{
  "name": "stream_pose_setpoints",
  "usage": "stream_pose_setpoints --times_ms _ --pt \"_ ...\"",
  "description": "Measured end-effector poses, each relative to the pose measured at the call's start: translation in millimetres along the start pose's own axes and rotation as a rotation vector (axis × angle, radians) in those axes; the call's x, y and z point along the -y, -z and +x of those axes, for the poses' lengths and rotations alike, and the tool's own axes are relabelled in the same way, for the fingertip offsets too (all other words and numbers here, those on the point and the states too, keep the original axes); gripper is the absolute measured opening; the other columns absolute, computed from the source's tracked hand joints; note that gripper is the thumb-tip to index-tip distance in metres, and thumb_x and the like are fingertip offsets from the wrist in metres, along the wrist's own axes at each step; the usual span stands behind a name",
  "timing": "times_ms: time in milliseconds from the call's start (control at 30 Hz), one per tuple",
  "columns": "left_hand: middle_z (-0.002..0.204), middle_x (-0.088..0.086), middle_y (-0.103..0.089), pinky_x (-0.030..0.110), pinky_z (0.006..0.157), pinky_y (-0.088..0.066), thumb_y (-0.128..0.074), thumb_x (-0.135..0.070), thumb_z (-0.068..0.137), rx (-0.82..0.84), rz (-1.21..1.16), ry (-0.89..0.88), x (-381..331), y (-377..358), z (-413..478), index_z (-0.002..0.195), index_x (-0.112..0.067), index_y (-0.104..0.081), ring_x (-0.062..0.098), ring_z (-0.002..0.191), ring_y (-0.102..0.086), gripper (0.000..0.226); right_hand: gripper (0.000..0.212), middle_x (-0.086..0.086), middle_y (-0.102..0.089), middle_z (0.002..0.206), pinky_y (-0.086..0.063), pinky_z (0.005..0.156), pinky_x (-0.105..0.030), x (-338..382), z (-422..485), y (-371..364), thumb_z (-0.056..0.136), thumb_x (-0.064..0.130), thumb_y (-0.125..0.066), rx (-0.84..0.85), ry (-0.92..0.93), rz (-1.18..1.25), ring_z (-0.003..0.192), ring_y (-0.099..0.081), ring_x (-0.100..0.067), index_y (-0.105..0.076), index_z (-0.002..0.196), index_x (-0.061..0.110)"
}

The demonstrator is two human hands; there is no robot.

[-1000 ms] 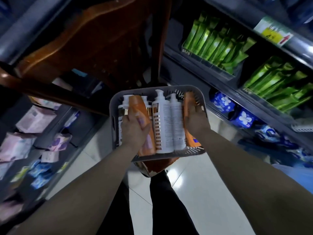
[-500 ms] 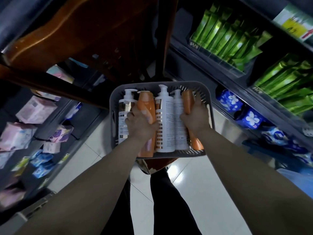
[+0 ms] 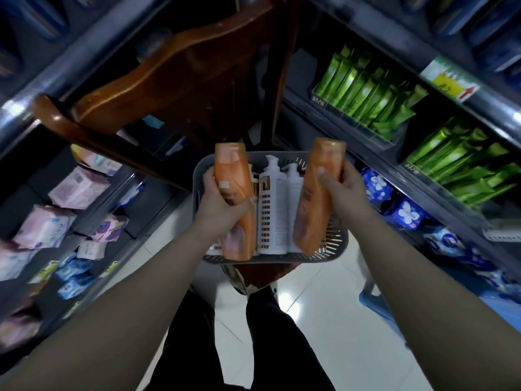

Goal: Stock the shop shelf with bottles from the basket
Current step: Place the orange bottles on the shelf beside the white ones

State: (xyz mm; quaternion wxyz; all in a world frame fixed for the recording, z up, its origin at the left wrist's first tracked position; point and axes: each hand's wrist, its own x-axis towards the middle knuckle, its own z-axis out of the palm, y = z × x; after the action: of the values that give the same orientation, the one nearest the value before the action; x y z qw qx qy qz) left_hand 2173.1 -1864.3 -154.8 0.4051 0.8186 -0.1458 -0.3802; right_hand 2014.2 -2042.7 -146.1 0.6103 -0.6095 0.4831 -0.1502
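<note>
Gripping orange bottles [image 3: 233, 176] w/ L hand [image 3: 222, 211] & R hand [image 3: 344, 190] at basket [image 3: 324, 256].

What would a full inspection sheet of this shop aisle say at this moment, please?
Surface: glossy white tiled floor; what bears the basket is mostly hidden.
Job's things: grey basket holding white pump bottles; left orange bottle and right orange bottle held over it.
Clutter: nothing seen.
Grippers: left hand grips the left orange bottle; right hand grips the right orange bottle.
Cables: nothing seen.
Surroundings: wooden chair ahead; green packs and blue flowered packs on the right shelves; pink packs on the left shelves.
</note>
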Motion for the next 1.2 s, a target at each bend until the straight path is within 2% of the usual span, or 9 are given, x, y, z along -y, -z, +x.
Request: stream_pose_setpoints --times_ms 100,333,467,567,700,833,967,1100,1200 --pt "0.120 -0.009 -0.051 0.031 0.085 -0.048 -0.077 -0.024 0.076 -0.037 -0.054 -0.075 -18 26 -15 0.140 -0.031 -0.019 0.007 0.105 -0.055 0.087 0.012 0.007 -0.066 0.096 -0.053 0.069 -0.022 45 -15 -4 0.093 0.025 -0.059 0.094 0.030 0.135 0.083 -0.065 -0.003 -0.056 0.104 0.029" --pt "0.101 -0.012 -0.060 0.011 0.067 -0.046 -0.073 -0.028 0.082 -0.254 -0.209 -0.229 -69 102 -65 0.120 -0.025 -0.045 -0.010 0.082 -0.059 0.048 0.014 0.013 -0.066 0.067 -0.050 0.058 -0.020 147 -64 -45 0.085 0.021 -0.067 0.266 0.238 0.220 0.061 -0.061 -0.002 -0.059 0.096 0.020" --pt "0.093 -0.016 -0.059 0.003 0.062 -0.043 -0.069 -0.026 0.086 -0.358 -0.201 -0.315 -88 164 -105 0.112 -0.023 -0.046 -0.012 0.076 -0.056 0.035 0.043 0.011 -0.068 0.074 -0.053 0.067 -0.026 204 -103 -82 0.062 0.039 -0.085 0.341 0.354 0.196 0.070 -0.062 -0.006 -0.061 0.093 0.023" --pt "0.093 -0.014 -0.061 0.017 0.074 -0.049 -0.072 -0.026 0.083 -0.438 -0.220 -0.362 -93 219 -140 0.104 -0.030 -0.049 -0.003 0.082 -0.058 0.032 0.068 0.005 -0.069 0.082 -0.054 0.072 -0.032 242 -136 -116 0.044 0.064 -0.085 0.405 0.441 0.180 0.077 -0.062 -0.014 -0.063 0.093 0.023" --pt "0.096 -0.014 -0.062 0.020 0.074 -0.047 -0.075 -0.024 0.081 -0.468 -0.215 -0.416 -89 292 -195 0.099 -0.039 -0.048 -0.001 0.086 -0.059 0.035 0.059 0.001 -0.071 0.084 -0.056 0.074 -0.039 287 -186 -165 0.048 0.055 -0.087 0.524 0.506 0.233 0.081 -0.066 -0.020 -0.068 0.094 0.024" --pt "0.096 -0.006 -0.067 0.031 0.079 -0.052 -0.078 -0.024 0.077 -0.531 -0.266 -0.429 -73 363 -247 0.101 -0.035 -0.054 0.010 0.089 -0.064 0.036 0.034 0.002 -0.072 0.086 -0.055 0.071 -0.035 328 -244 -218 0.069 0.037 -0.076 0.642 0.615 0.184 0.081 -0.069 -0.017 -0.067 0.099 0.023" --pt "0.090 -0.007 -0.067 0.027 0.073 -0.050 -0.075 -0.013 0.080 -0.613 -0.266 -0.487 -57 426 -297 0.103 -0.028 -0.055 0.006 0.080 -0.064 0.034 0.021 0.003 -0.072 0.088 -0.055 0.068 -0.026 359 -297 -274 0.082 0.020 -0.069 0.703 0.751 0.102 0.082 -0.070 -0.014 -0.066 0.102 0.017" --pt "0.095 -0.004 -0.068 0.026 0.073 -0.052 -0.075 -0.019 0.080 -0.657 -0.272 -0.537 -42 482 -351 0.110 -0.022 -0.054 0.005 0.084 -0.065 0.036 0.015 0.011 -0.071 0.076 -0.052 0.064 -0.018 388 -346 -330 0.082 0.016 -0.069 0.755 0.858 0.137 0.073 -0.066 -0.003 -0.065 0.096 0.021" --pt "0.095 -0.004 -0.067 0.029 0.076 -0.054 -0.074 -0.028 0.070 -0.724 -0.278 -0.565 -32 520 -386 0.108 -0.023 -0.055 0.010 0.085 -0.065 0.042 0.021 0.008 -0.071 0.085 -0.054 0.068 -0.022 408 -382 -368 0.079 0.019 -0.073 0.829 0.911 0.179 0.080 -0.066 -0.006 -0.065 0.098 0.021"
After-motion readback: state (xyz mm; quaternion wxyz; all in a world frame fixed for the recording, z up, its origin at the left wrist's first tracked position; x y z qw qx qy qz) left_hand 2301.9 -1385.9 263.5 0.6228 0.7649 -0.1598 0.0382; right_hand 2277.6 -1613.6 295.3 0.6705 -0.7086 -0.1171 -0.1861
